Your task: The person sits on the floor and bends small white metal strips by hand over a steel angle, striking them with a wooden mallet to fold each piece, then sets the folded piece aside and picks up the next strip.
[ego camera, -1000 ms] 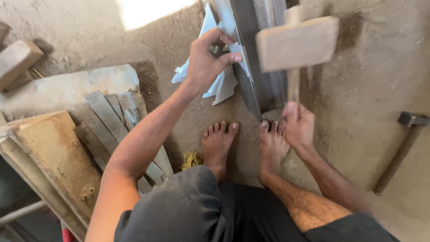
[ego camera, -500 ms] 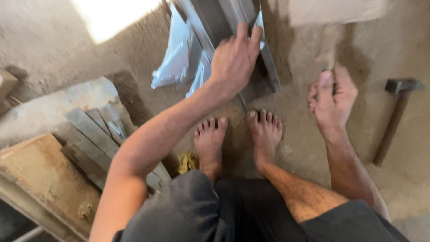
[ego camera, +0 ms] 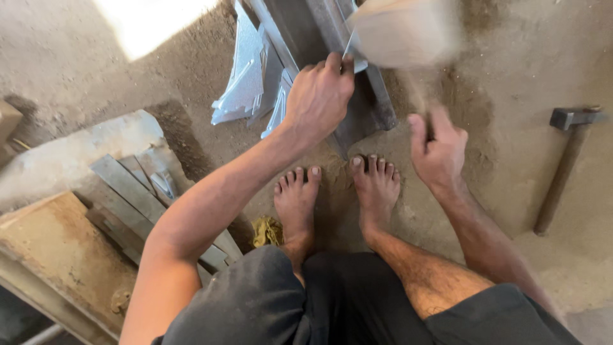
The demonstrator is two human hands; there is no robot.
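Left hand (ego camera: 317, 96) fingers pinch metal sheet (ego camera: 350, 48); right hand (ego camera: 437, 150) grips mallet (ego camera: 403, 35).

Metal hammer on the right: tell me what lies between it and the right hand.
Head view: only bare sandy ground lies between the right hand and the metal hammer.

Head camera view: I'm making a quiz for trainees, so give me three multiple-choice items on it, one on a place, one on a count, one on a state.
1. Where does the hammer lie?
A. on the ground by the right hand
B. across the feet
C. on the planks

2. How many bare feet show?
A. one
B. two
C. four

3. What is the wooden mallet like?
A. lying flat
B. blurred, raised in the right hand
C. broken in two

Key: 1 A, it rests on dirt; 2 B, two side by side; 3 B, the head smears.
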